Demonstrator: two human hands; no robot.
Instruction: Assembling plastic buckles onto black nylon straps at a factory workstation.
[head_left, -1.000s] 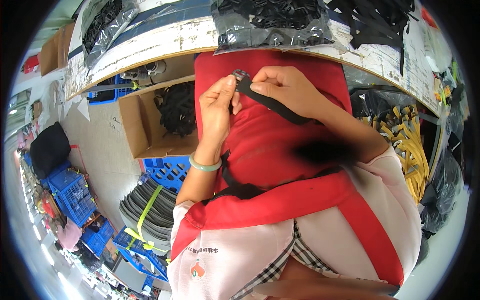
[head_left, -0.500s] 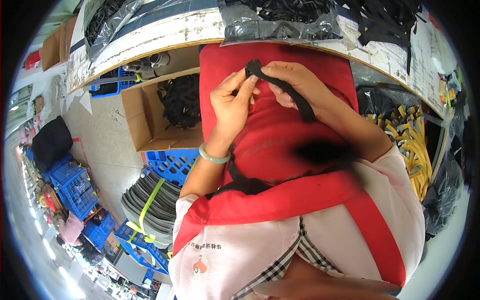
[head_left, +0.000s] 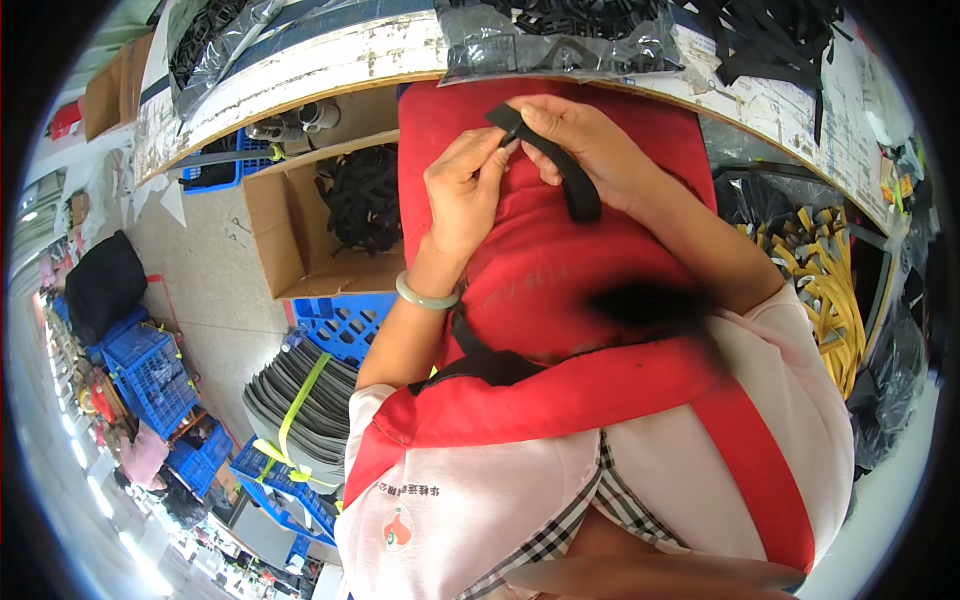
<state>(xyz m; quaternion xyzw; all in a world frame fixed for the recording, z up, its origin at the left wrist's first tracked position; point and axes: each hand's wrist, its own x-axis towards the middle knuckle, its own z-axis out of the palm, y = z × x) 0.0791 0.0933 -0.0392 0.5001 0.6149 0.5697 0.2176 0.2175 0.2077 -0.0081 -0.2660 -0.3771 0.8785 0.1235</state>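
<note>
A short black webbing strap (head_left: 574, 180) is held over the red apron (head_left: 560, 285) on my lap. My right hand (head_left: 580, 140) pinches it near its upper end, and the longer part hangs in a curve below the fingers. My left hand (head_left: 464, 185), with a pale bangle on its wrist, is closed with thumb and fingertips on a small dark fitting (head_left: 511, 134) that the strap meets. The fitting is too small and too covered by fingers to tell its kind. Both hands are close together, just short of the worktable's edge.
On the worn white worktable (head_left: 330, 72) lie a clear bag of black plastic parts (head_left: 580, 55) and black straps (head_left: 775, 45). A carton of black pieces (head_left: 275, 235) stands at left, above bundled grey strips (head_left: 300, 400) and blue crates (head_left: 150, 375). Yellow-and-grey strips (head_left: 830, 310) are at right.
The strap's upper end now sticks out flat to the left beyond my right fingers, where it was folded over before. My right hand has shifted slightly up and left.
</note>
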